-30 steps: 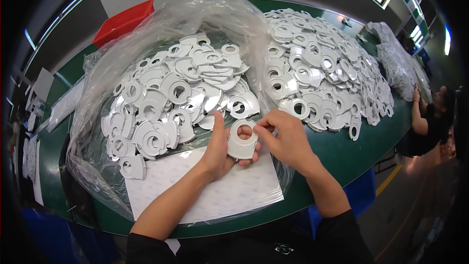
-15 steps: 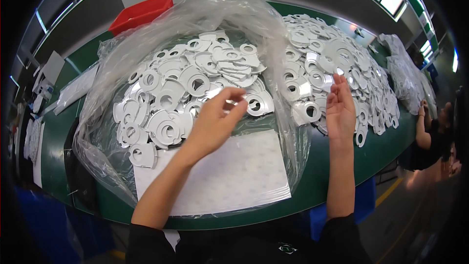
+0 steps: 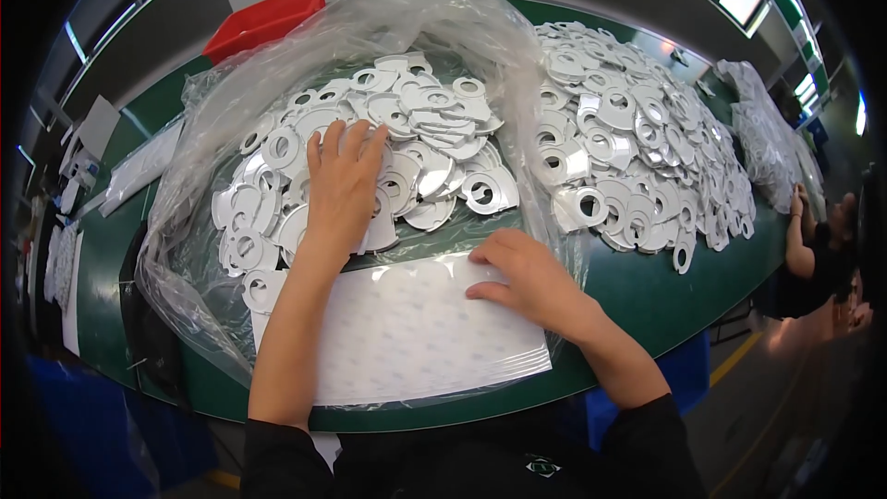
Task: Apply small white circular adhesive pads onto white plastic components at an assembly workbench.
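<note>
My left hand [image 3: 344,192] lies on the left pile of flat white ring-shaped parts [image 3: 430,120], its fingers stretched out and slightly spread. Its palm and forearm cover some of the parts beneath. My right hand [image 3: 528,279] is at the upper right corner of a stack of white, faintly spotted sheets [image 3: 416,337]. Thumb and fingers stand apart there, with nothing seen between them. Clear plastic film [image 3: 199,212] surrounds the left pile and reaches under the sheets.
A larger pile of similar white parts [image 3: 637,134] covers the right of the green table [image 3: 637,300]. Behind the film stands a red bin [image 3: 265,22]. Bundled clear plastic [image 3: 765,129] lies far right, near another person [image 3: 808,254]. A dark object [image 3: 152,319] sits at left.
My left hand has moved forward and left onto the pile. My right hand has come down from the right pile to the sheets. A blurred part above that pile is no longer distinct.
</note>
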A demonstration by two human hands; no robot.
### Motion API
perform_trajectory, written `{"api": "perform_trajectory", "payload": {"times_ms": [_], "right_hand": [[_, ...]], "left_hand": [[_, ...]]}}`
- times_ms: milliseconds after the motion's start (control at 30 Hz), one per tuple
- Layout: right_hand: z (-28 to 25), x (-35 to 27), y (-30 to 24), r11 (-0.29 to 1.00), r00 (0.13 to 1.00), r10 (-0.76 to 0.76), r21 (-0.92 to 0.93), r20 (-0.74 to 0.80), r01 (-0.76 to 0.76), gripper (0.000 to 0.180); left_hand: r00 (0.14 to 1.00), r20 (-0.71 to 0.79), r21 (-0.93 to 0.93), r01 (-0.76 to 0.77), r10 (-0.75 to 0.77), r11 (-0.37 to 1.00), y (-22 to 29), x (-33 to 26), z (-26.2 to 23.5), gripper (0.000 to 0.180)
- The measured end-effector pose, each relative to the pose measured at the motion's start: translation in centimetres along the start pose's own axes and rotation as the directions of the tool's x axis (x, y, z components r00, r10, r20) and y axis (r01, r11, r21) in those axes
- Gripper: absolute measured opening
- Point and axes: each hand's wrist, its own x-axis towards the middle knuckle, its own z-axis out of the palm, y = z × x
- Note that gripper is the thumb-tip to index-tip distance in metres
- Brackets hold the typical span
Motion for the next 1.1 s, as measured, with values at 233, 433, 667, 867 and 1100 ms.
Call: {"api": "perform_trajectory", "payload": {"times_ms": [233, 433, 667, 867, 1100], "right_hand": [[-0.1, 0.5, -0.2, 0.993, 0.992, 0.12, -0.012, 0.047, -0.12, 0.034], [-0.6, 1.5, 0.1, 0.982, 0.971, 0.178, 0.034, 0.162, -0.186, 0.032], [0.0, 0.2, -0.9, 0.995, 0.994, 0.104, -0.008, 0.029, -0.104, 0.028], [0.0, -1.0, -2.1, 0.967, 0.999, 0.037, -0.251, -0.027, -0.043, 0.021], [-3.6, -0.5, -3.1, 0.955, 0.943, -0.273, -0.069, 0.188, 0.29, 0.017]], "left_hand": [[0.987, -0.157, -0.063, 0.021, -0.03, 0.998, 1.0, 1.2, -2.7, 0.018], [0.85, 0.392, -0.901, 0.431, -0.353, 0.039, 5.6, 0.5, -3.4, 0.014], [0.613, 0.79, -0.192, 0.262, 0.01, -0.946, 7.9, -4.1, 0.8, 0.008], [0.712, 0.7, -0.194, 0.266, 0.057, -0.944, 8.0, -4.1, 1.0, 0.019], [0.621, 0.778, -0.417, 0.406, -0.089, -0.813, 9.1, -3.5, 0.7, 0.018]]}}
